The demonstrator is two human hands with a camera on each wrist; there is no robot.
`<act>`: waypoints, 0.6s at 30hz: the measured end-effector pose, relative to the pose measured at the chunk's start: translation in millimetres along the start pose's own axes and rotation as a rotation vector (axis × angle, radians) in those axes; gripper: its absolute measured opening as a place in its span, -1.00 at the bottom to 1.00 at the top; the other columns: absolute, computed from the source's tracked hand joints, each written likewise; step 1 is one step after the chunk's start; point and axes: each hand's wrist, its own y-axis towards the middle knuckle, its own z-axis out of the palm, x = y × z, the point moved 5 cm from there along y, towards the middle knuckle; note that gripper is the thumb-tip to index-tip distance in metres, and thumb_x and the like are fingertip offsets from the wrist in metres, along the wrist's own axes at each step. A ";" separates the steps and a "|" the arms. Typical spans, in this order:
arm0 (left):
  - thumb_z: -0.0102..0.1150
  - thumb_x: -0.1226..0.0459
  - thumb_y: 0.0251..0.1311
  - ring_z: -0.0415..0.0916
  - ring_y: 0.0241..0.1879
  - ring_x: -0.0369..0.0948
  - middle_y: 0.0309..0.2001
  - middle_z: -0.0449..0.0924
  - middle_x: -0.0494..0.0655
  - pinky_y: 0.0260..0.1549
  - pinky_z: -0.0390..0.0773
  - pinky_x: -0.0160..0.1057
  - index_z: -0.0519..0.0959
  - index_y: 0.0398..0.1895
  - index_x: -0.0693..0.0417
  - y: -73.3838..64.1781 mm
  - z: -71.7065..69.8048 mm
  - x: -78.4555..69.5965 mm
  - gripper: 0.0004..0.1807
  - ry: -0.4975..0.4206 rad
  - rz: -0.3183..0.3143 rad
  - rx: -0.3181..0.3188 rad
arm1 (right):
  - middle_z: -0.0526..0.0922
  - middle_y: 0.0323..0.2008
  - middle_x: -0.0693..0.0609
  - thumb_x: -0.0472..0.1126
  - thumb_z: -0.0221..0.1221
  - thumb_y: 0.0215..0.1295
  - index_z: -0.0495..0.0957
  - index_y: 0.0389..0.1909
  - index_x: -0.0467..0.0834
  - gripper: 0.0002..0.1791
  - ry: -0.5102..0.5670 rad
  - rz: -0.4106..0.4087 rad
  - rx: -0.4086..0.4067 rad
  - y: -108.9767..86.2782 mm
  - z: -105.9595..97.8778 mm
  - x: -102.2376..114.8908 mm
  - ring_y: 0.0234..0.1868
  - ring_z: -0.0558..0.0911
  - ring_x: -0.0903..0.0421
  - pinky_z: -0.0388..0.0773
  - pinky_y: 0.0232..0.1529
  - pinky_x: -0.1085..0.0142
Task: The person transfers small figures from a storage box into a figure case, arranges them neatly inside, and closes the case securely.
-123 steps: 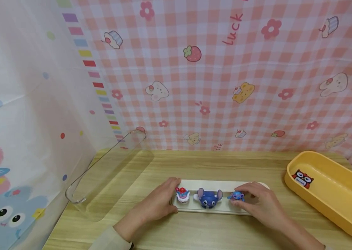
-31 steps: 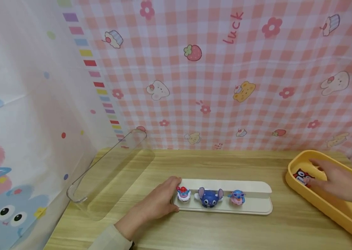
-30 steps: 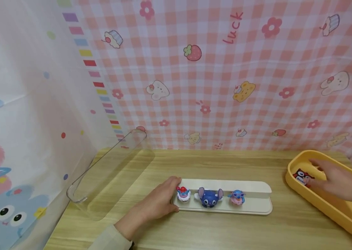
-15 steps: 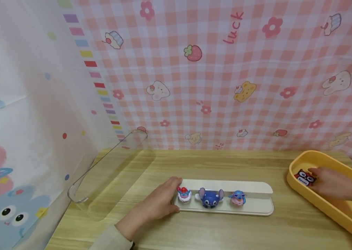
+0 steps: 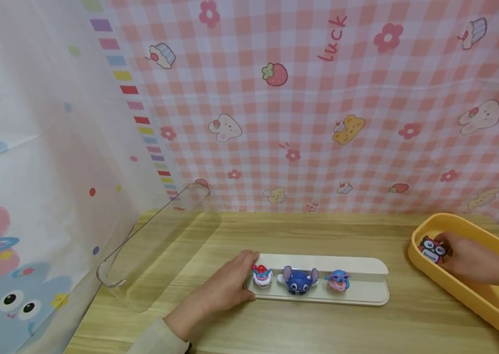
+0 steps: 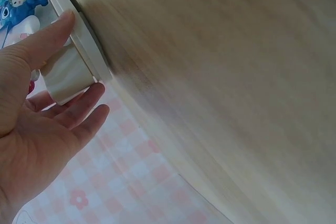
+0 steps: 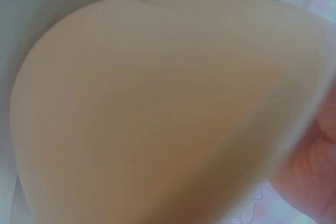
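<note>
My left hand (image 5: 220, 287) grips the left end of a long white display base (image 5: 366, 291); in the left wrist view the thumb lies on one side of the base (image 6: 68, 74), fingers on the other. Three small blue-eared figurines stand along it: one with a red top and white bottom (image 5: 262, 276), a dark blue one (image 5: 299, 281), and one in sunglasses with a pink ring (image 5: 338, 281). Inside the yellow box (image 5: 457, 306), my right hand (image 5: 471, 260) pinches a red-and-black owl piece (image 5: 432, 249) by its right side. The box wall (image 7: 131, 103) mostly fills the right wrist view.
A clear plastic cover (image 5: 161, 246) lies at the left of the wooden table (image 5: 320, 329). Pink checked cloth (image 5: 249, 98) hangs behind the table, and a white patterned cloth (image 5: 37, 172) hangs at the left.
Since the oldest frame, my right hand has left the sunglasses figurine and reached into the yellow box. Its fingers have closed on the owl piece, which has turned slightly. The left hand stays put.
</note>
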 end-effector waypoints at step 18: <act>0.61 0.32 0.07 0.42 0.36 0.06 0.39 0.38 0.21 0.41 0.42 0.04 0.27 0.44 0.35 0.5 -0.2 -1.2 -0.08 -0.001 -0.002 -0.001 | 0.71 -0.26 -0.05 -0.30 0.31 0.42 0.55 0.05 -0.49 -0.65 0.080 -0.025 -0.128 -12.5 -11.6 15.3 -0.36 0.58 0.38 0.58 -0.44 0.37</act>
